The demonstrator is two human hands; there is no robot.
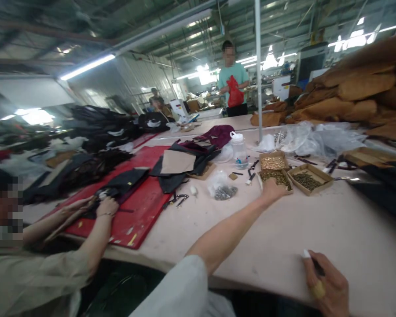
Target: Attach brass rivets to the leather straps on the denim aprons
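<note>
My left hand (273,190) reaches into a small cardboard box of brassy metal pieces (277,177); its fingertips are down among the pieces and too small to make out. Behind that box stands another with shiny gold-coloured pieces (272,163), and to its right a third with darker brass pieces (306,181). At the lower right, my right hand (328,284) is closed round a dark pen-like tool with a white tip (306,253), just above the pale tabletop (267,259). A yellowish band is on one finger.
A co-worker's hands (107,207) handle dark fabric on a red board (145,207) at left. A clear bottle (239,152), a bag of metal parts (225,192), small cutters (181,199) and dark cloth lie ahead. Brown fabric (359,83) is piled right. A person stands behind the table.
</note>
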